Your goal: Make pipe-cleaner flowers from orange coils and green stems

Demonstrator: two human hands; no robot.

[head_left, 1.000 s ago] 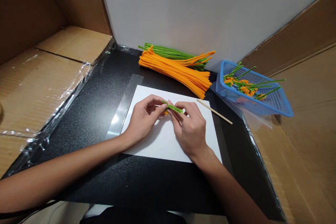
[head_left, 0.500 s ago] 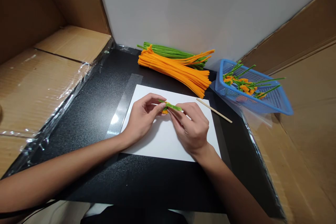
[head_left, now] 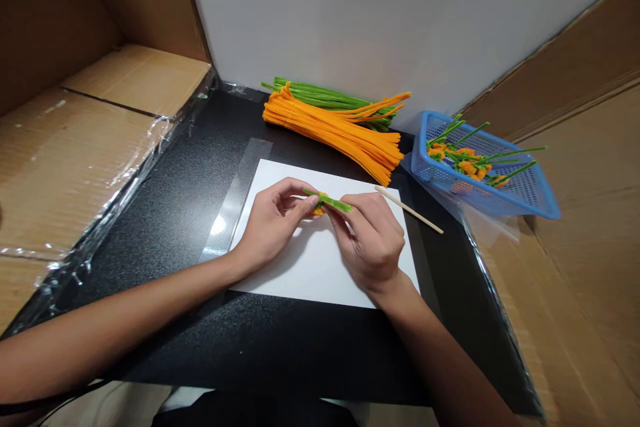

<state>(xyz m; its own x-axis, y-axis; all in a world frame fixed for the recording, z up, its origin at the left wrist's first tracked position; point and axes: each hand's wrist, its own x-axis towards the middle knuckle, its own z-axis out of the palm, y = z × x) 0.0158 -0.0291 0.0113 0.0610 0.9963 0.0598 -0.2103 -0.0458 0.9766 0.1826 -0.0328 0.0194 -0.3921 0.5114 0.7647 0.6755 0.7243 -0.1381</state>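
- The orange-and-green piece (head_left: pixel 334 202) above the worktop (head_left: pixel 170 200) is partly covered by the left hand (head_left: pixel 273 219) and right hand (head_left: pixel 373 233); its full shape cannot be told.
- Along the far edge, the orange bundle (head_left: pixel 333 132) hides part of the green bundle (head_left: pixel 320 95).
- By the far right corner, the stemmed pieces (head_left: pixel 467 167) overlap too much to count.
- The left forearm (head_left: pixel 135 317) leaves the view's left side.
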